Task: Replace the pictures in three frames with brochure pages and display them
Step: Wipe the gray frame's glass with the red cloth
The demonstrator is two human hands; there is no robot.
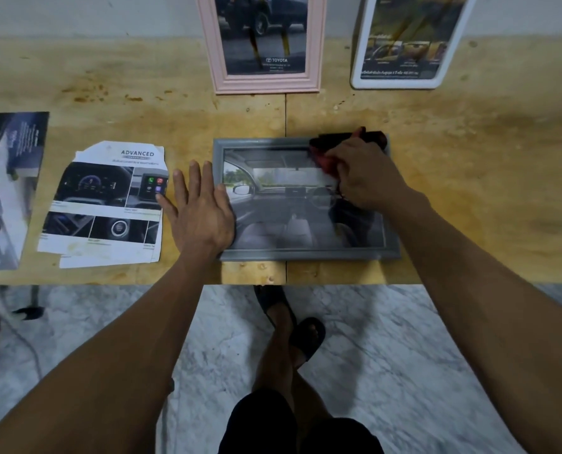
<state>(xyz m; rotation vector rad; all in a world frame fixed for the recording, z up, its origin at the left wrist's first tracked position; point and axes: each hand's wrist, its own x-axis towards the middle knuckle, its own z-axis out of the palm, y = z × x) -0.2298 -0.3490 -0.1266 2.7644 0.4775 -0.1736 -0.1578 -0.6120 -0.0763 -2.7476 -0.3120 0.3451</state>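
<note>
Wooden table bears grey frame lying flat, long axis left-right.

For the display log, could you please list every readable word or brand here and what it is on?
"TOYOTA": on the page in the pink frame.
"ADVANCED": heading the cut page.
Unreadable, too small or blurred: white frame captions, brochure text, cut page's small print.
Grey frame: no text.

The pink frame and white frame are being cropped above; the brochure is being cut off left.
</note>
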